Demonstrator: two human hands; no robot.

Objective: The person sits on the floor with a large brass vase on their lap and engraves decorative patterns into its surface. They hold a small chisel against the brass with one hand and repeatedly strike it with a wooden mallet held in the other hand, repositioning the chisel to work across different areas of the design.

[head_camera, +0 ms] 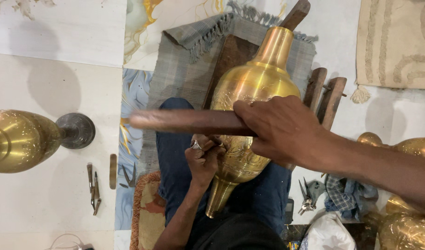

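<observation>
A large brass vase (pixel 251 88) lies tilted across my lap, neck pointing away, foot toward me, resting on a wooden block (pixel 231 60). My right hand (pixel 282 129) grips a long brown wooden mallet stick (pixel 184 121) held level across the vase's belly. My left hand (pixel 203 155), with a ring on one finger, is closed on a small chisel-like tool pressed against the engraved side of the vase; the tool tip is mostly hidden by the fingers.
A second brass vase (pixel 18 139) with a dark foot lies at the left. Small metal tools (pixel 94 187) lie on the floor. More brass pieces (pixel 407 231), pliers (pixel 307 199), a checked cloth and wooden bars (pixel 326 97) sit at the right. A grey mat (pixel 175 69) is underneath.
</observation>
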